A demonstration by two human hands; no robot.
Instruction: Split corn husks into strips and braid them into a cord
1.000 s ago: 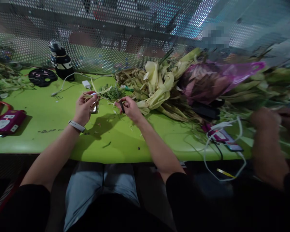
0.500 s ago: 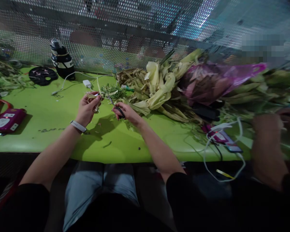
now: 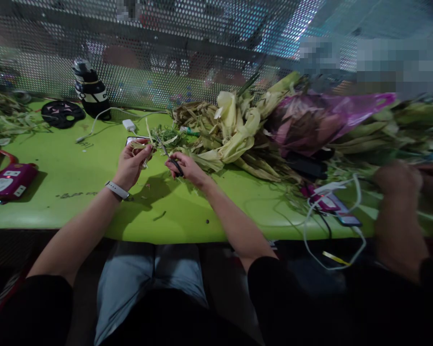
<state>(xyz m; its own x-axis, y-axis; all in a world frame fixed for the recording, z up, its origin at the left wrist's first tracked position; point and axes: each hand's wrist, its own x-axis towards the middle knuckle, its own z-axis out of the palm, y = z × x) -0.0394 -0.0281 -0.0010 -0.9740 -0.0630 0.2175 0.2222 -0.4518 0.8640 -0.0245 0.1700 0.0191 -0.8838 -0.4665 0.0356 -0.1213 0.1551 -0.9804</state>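
My left hand [image 3: 131,164] is closed on a small bundle of pale husk strips [image 3: 141,143] above the green table [image 3: 75,168]. My right hand [image 3: 187,169] grips black-handled scissors [image 3: 169,154], whose blades point up and left toward the strips. A white band sits on my left wrist. A phone [image 3: 133,140] lies just behind my left hand. Green shreds [image 3: 168,135] lie behind both hands.
A pile of corn husks [image 3: 234,132] and a purple plastic bag [image 3: 321,120] fill the table's right. White cables and a phone [image 3: 341,211] lie at the right edge, near another person's hands [image 3: 400,192]. A magenta device [image 3: 9,180], a black disc [image 3: 62,113] and a bottle [image 3: 91,91] stand left.
My right hand turned the scissors so the blades point toward the strips in my left hand. Both hands drew slightly closer together.
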